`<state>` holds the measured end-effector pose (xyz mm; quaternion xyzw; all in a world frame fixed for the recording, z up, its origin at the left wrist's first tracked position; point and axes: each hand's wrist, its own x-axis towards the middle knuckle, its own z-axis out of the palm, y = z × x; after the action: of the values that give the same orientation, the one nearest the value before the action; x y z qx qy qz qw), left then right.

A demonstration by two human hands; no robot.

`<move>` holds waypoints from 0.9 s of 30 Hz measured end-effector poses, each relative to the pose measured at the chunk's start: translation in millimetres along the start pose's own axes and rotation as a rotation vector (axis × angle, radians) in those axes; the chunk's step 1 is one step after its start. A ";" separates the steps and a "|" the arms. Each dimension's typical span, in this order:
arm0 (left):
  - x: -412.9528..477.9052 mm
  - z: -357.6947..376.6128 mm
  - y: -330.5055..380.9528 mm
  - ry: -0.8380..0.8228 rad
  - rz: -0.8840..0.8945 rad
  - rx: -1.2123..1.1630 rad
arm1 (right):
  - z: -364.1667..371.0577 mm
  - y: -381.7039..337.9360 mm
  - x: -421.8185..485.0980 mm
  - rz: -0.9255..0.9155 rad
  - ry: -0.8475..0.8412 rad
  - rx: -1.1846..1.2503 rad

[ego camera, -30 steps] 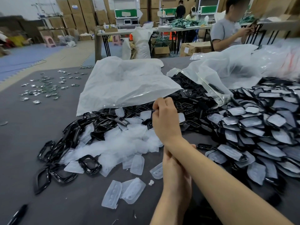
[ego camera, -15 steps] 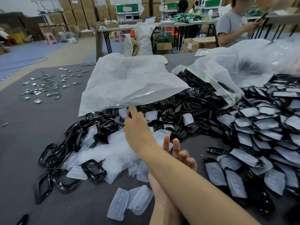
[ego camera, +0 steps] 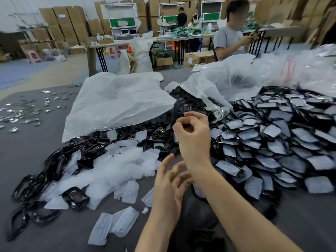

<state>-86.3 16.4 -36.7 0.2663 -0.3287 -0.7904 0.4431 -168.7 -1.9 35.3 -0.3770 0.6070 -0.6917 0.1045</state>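
Observation:
My right hand [ego camera: 193,137] is raised above the heap and pinches a black plastic frame [ego camera: 175,113] that stands up from its fingertips. Below it and closer to me, my left hand [ego camera: 168,184] hovers over the grey table [ego camera: 27,146] with fingers spread and nothing in it. Loose black frames [ego camera: 58,160] lie in a heap at the left. Translucent clear inserts [ego camera: 118,164] are scattered among them and in front. A large pile of black frames fitted with pale inserts [ego camera: 272,142] covers the right side.
A big white plastic bag [ego camera: 116,100] lies behind the heap, with crumpled clear bags [ego camera: 236,79] to its right. Small shiny metal pieces [ego camera: 27,111] dot the far left of the table. A seated person [ego camera: 231,39] works beyond the table's far edge.
My right hand has left the heap of clear inserts and risen to the right, now pinching a black frame. My left hand has come out from under the right forearm, fingers spread.

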 end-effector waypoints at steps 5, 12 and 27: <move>-1.7 7.9 0.8 0.030 0.055 0.151 | -55.9 20.4 -50.4 0.157 -0.126 0.011; -11.1 8.9 -4.5 -0.055 0.065 0.324 | -71.4 29.9 -65.2 0.051 -0.272 -0.210; -9.2 7.4 -8.3 -0.017 0.093 0.162 | -92.8 26.6 -51.9 0.320 0.085 0.222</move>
<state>-91.6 29.7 -37.0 0.2790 -0.4072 -0.7420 0.4535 -201.2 93.5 -7.6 -0.2322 0.5830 -0.7444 0.2283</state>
